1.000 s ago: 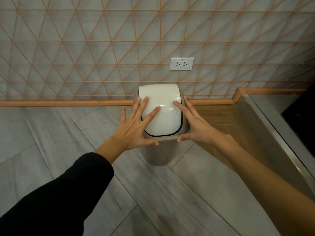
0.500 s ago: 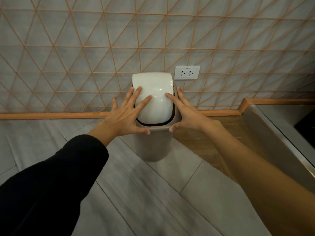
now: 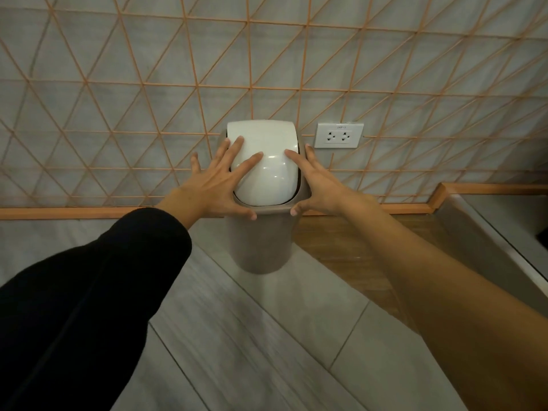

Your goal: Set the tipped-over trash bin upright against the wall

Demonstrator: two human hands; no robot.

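The trash bin (image 3: 261, 247) is a taupe tub with a white domed swing lid (image 3: 268, 176). It stands upright on the floor with its back at the tiled wall (image 3: 142, 96). My left hand (image 3: 212, 186) lies spread on the lid's left side, thumb hooked on the front rim. On the lid's right edge rests my right hand (image 3: 324, 188), fingers along the rim and thumb at the front. Both hands clasp the bin's top between them.
A white double power outlet (image 3: 339, 135) sits on the wall just right of the bin. An orange baseboard (image 3: 74, 212) runs along the wall's foot. Right of the bin is a wooden floor strip (image 3: 364, 241) and a raised metal ledge (image 3: 492, 232).
The bin has slid away from me toward the wall, with both hands staying on its lid. My arms are stretched further out, and the bin now stands close beside the outlet.
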